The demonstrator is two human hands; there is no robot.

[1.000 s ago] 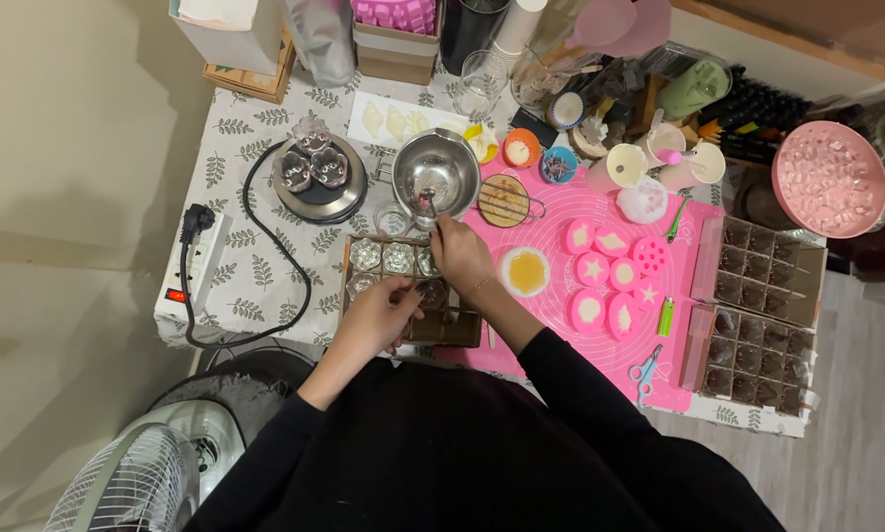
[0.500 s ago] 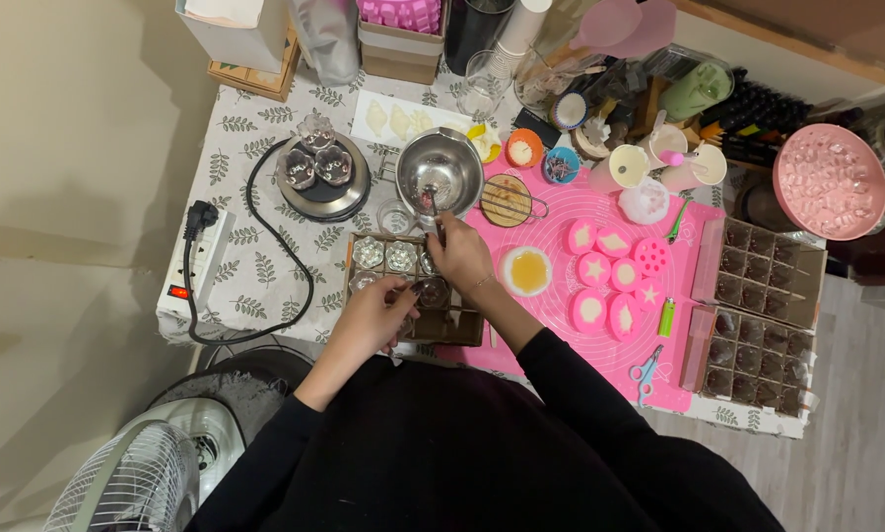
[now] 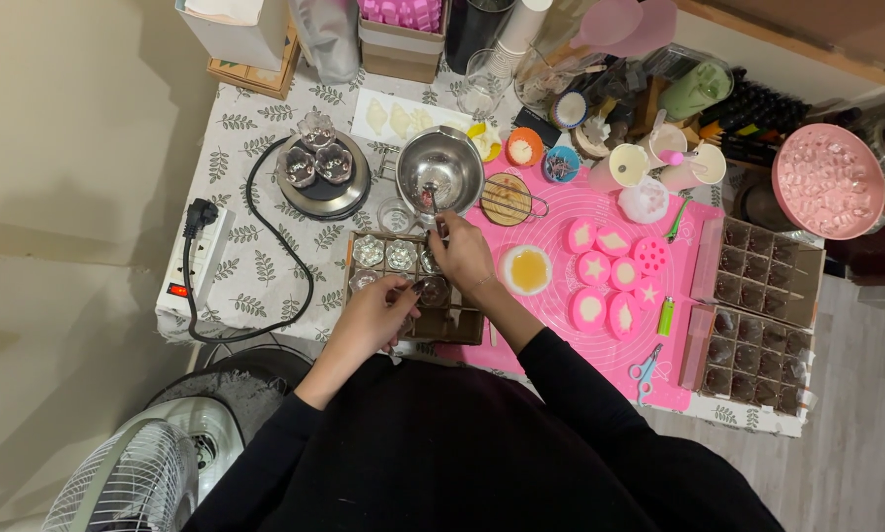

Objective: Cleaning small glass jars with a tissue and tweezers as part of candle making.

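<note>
Pink mat (image 3: 600,325) lies under our molds, and we work at the brown box (image 3: 413,286) of little glass cups just beside it. Our right hand (image 3: 462,258) pinches a thin spoon (image 3: 433,202) that reaches up into the steel bowl (image 3: 441,169), and our left hand (image 3: 374,320) curls on the near edge of the box, though we cannot tell if it pinches anything. The spoon could drip on the cloth (image 3: 265,266), or our arm could bump a cup, because the cups sit so close together.
</note>
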